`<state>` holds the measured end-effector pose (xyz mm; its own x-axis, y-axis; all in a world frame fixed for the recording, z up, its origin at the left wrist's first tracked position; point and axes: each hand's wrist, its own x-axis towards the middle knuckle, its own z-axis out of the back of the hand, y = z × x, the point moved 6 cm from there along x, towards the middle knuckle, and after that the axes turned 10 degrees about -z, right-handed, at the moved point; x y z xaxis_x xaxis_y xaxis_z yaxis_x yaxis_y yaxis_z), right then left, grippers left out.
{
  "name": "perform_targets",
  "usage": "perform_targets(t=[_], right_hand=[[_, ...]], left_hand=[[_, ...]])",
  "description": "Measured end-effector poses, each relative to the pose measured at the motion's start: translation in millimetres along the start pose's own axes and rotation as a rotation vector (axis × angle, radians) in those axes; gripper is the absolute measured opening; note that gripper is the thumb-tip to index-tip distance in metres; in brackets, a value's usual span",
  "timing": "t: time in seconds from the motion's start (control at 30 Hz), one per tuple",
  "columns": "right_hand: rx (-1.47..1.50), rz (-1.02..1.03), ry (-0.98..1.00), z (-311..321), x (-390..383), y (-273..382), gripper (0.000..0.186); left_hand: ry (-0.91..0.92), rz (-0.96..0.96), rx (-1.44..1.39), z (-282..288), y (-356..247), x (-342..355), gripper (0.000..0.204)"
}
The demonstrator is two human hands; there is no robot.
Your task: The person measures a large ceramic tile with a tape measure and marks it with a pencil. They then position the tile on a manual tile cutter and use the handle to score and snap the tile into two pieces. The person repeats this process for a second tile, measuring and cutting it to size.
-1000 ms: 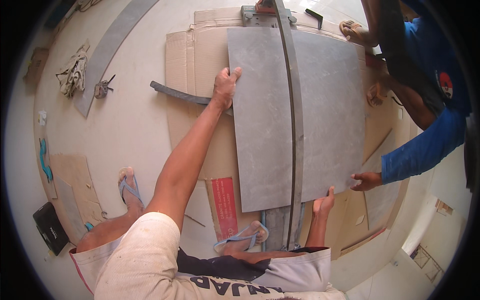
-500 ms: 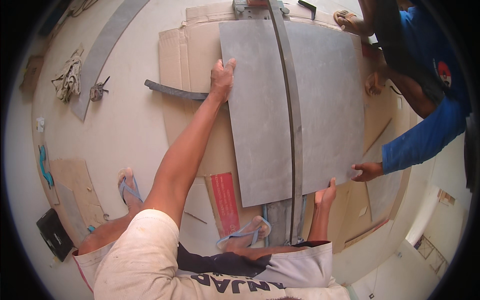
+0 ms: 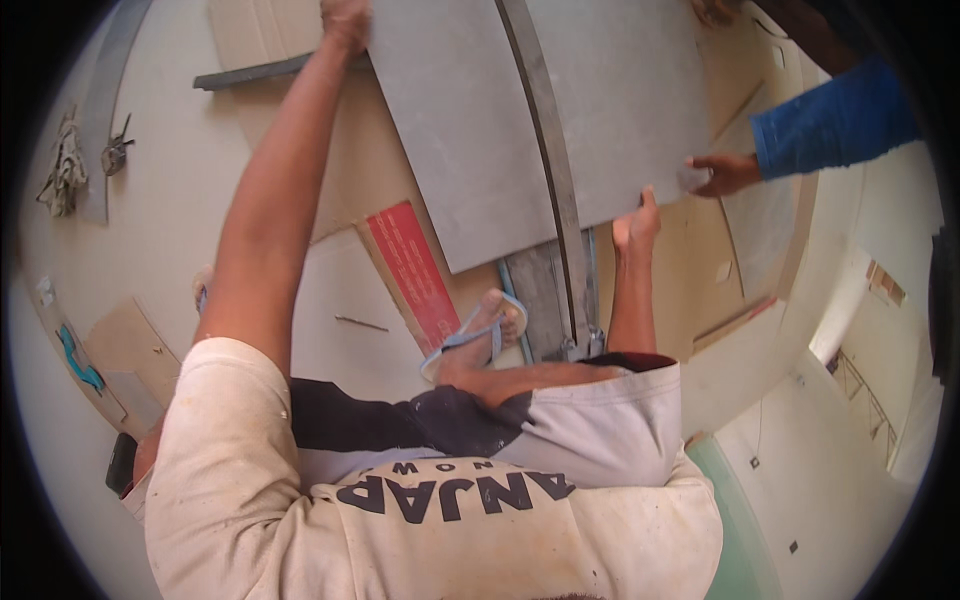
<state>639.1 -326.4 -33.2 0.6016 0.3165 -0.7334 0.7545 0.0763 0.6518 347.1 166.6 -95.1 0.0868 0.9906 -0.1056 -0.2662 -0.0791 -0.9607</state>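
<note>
Floor left of cardboard, one grey slab, one rail; left hand, right hand at slab edges, fingers' grip unclear

Soft light, bent edges, perhaps slight blur

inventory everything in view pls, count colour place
Large tile: 1, grey, beneath rail
Rail: 1, dark grey, across tile
Cutter base: 1, grey, tile's near side
Bar: 1, dark grey, left of tile
Cardboard: several sheets, brown, around tile
Printed panel: 1, red, on cardboard
Tile strip: 1, grey, upper left
Cloth: 1, beige, far left
Small strapped object: 1, grey, right of cloth
Tool: 1, turquoise, lower left
Thin rod: 1, dark, beside printed panel
Case: 1, black, lower left
Co-worker's hand: 1, blue-sleeved, tile's right side
Sandals: 2, blue-white, left and centre
Shirt: 1, beige, bottom
Left hand: 1, tile's left edge, blurred
Right hand: 1, tile's near edge
</note>
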Motion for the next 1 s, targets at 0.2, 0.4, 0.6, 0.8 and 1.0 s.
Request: perform_targets(t=[0.2,0.4,0.6,0.8,1.0], right_hand=[[0.023,0.009,-0.018,-5,-14,5,0.045],[0.013,-0.021,0.001,-13,-11,2,0.042],[0.010,0.015,0.003,4,-3,2,0.043],[0.010,0.020,0.014,10,6,-1,0.043],[-0.578,-0.090,-0.172,52,-45,17,0.052]], left_hand=[[0.000,-0.117,0.086,-12,-2,5,0.052],[0.043,-0.190,0.588,-7,21,26,0.060],[-0.031,-0.184,0.075,-11,-25,-16,0.055],[-0.055,-0.192,0.088,-7,-33,-12,0.056],[-0.052,-0.234,0.224,1,-35,-12,0.054]])
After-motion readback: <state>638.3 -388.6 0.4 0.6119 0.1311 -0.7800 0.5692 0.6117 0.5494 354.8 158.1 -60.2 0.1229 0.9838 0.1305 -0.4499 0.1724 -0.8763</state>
